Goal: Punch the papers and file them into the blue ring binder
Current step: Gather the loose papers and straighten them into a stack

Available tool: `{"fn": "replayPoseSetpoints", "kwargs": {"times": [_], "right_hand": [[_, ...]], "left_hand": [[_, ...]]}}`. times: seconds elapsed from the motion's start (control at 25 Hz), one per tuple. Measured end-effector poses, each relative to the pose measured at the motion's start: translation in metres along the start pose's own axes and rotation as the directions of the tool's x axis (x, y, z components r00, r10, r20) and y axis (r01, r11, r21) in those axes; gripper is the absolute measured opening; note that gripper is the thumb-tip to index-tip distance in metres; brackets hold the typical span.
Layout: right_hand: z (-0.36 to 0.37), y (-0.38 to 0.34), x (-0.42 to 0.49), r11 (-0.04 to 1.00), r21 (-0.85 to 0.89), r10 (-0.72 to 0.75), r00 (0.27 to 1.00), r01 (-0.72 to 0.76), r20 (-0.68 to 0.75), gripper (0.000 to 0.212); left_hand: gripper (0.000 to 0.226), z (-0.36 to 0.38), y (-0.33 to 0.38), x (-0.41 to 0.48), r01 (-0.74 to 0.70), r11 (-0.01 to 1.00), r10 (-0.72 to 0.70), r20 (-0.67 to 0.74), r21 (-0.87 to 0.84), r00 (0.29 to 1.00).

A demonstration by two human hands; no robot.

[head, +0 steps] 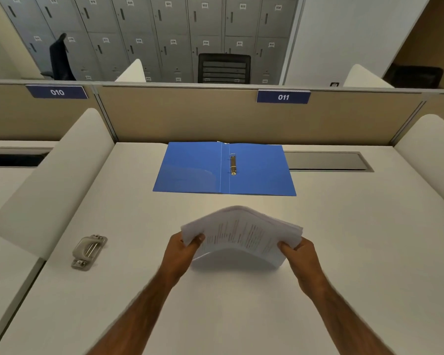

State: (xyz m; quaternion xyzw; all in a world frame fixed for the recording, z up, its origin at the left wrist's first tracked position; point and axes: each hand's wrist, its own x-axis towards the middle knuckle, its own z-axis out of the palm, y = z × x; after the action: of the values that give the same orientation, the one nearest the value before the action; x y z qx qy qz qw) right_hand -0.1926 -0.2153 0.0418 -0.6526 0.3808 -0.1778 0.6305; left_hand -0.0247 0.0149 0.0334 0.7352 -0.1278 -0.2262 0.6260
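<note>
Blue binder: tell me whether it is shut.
No, the blue binder lies open flat on the desk with its ring clip exposed.

Soft overhead light, faint shadows, motion-blurred forearms, wide-angle bending at edges.

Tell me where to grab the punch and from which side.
Probably across its narrow middle, from above: the punch lies flat on the desk, its long axis slanting away and both long sides free. It sits left of the papers, so the left hand, now gripping them, would have to let go first.
</note>
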Motion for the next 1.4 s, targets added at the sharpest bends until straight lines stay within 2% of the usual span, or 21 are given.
{"fn": "replayPoseSetpoints", "kwargs": {"times": [0.16,0.32,0.52,0.64,0.72,0.8,0.88,1.0,1.08,1.16,1.28,1.36,1.4], "right_hand": [[0.006,0.0,-0.003,1.0,-0.025,-0.002,1.0,0.002,-0.023,0.022],[0.007,-0.012,-0.008,0.998,-0.021,-0.063,0.996,0.062,-0.065,0.028],[0.008,-0.006,-0.013,0.997,-0.006,-0.079,0.997,0.079,-0.015,0.033],[0.006,-0.005,-0.012,0.996,-0.045,-0.081,0.996,0.08,-0.024,0.031],[-0.002,-0.01,-0.007,0.989,-0.079,-0.126,0.991,0.123,-0.04,0.035],[-0.015,-0.02,0.001,0.984,-0.114,-0.15,0.985,0.14,-0.083,0.048],[-0.028,-0.035,0.007,0.963,-0.237,-0.154,0.984,0.13,-0.085,0.063],[-0.04,-0.064,0.011,0.829,-0.505,-0.216,0.971,0.239,0.104,0.056],[-0.037,-0.087,0.009,0.765,-0.562,-0.137,0.932,0.316,0.337,0.04],[-0.025,-0.104,0.004,0.772,-0.555,0.03,0.855,0.309,0.517,0.029],[-0.007,-0.104,-0.001,0.812,-0.509,0.087,0.804,0.284,0.588,0.021],[-0.005,-0.097,-0.001,0.893,-0.401,0.078,0.809,0.203,0.583,0.021],[-0.007,-0.092,0.0,0.929,-0.34,0.08,0.817,0.146,0.57,0.019]], "left_hand": [[0.02,0.005,0.003,0.001,-0.038,0.999,0.038,-0.002,0.023,0.999],[0.022,0.007,0.018,0.002,-0.101,0.994,0.102,-0.037,0.029,0.994],[0.021,0.003,0.007,-0.004,0.002,0.999,-0.004,-0.038,-0.048,0.999],[0.01,0.002,0.002,-0.005,0.025,0.999,-0.024,-0.039,0.046,0.999],[0.011,-0.006,0.013,0.0,0.008,0.985,-0.008,0.0,0.17,1.0],[0.014,-0.02,0.034,0.009,-0.017,0.956,-0.014,0.104,0.294,0.995],[0.014,-0.033,0.063,0.018,-0.038,0.929,-0.058,0.246,0.368,0.967],[0.01,-0.042,0.1,0.033,-0.097,0.862,-0.14,0.418,0.497,0.898],[0.01,-0.04,0.118,0.041,-0.118,0.828,-0.203,0.49,0.548,0.847],[0.015,-0.031,0.129,0.045,-0.149,0.809,-0.24,0.552,0.568,0.799],[0.013,-0.017,0.136,0.046,-0.184,0.798,-0.261,0.604,0.574,0.753],[0.015,-0.016,0.136,0.046,-0.203,0.822,-0.197,0.601,0.532,0.775],[0.017,-0.019,0.133,0.047,-0.198,0.858,-0.122,0.563,0.473,0.817]]}}
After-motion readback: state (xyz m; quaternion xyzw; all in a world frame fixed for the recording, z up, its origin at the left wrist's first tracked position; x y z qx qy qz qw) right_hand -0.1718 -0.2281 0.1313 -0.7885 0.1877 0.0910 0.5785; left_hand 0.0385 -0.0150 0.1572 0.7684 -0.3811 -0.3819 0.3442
